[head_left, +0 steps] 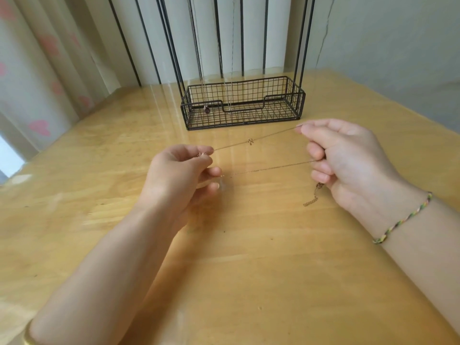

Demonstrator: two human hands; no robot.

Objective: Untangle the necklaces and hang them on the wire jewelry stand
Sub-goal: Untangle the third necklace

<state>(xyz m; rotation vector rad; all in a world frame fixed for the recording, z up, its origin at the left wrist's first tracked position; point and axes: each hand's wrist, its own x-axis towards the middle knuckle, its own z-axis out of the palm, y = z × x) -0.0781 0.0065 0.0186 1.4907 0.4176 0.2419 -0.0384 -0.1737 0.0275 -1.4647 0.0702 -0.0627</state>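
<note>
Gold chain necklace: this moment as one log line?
left hand: pinches thin gold chain necklace | right hand: pinches it | black wire stand: behind

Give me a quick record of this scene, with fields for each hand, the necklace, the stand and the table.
left hand: pinches one end of the necklace
right hand: pinches the other end, fingers curled
necklace: thin gold chain, two strands stretched between the hands; small pendant on the far strand; extender chain dangles below the right hand
wire jewelry stand: black, upright at the back of the table, basket base; a dark pendant hangs into the basket
table: glossy wood
</note>
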